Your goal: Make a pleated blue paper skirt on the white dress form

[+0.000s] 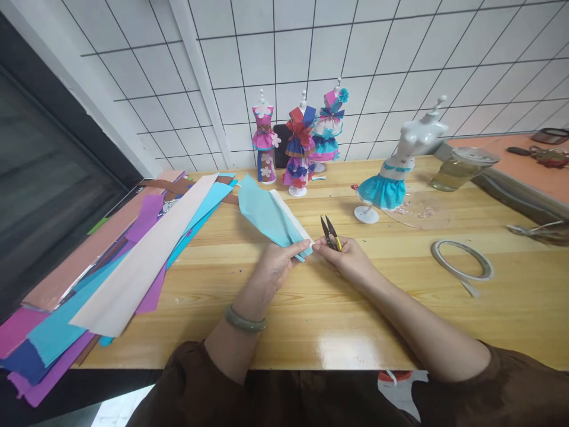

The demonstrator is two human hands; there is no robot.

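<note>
My left hand (281, 261) is closed on a sheet of light blue crepe paper (264, 210), thumb on top near its right end. Along the paper's upper edge runs a white strip (291, 214), which looks like tape. My right hand (342, 255) has a pair of thread snips (330, 231) tucked in it, blades pointing up and away. Its thumb and forefinger pinch at the end of the strip, close to my left fingertips. What lies under the fingers there is hidden.
Colored paper sheets (133, 267) are heaped at left. Dressed mini mannequins (299, 148) stand by the tiled wall. Another mannequin in a blue skirt (383, 188), a tape roll (462, 261), and a cup of yellowish liquid (457, 172) are at right.
</note>
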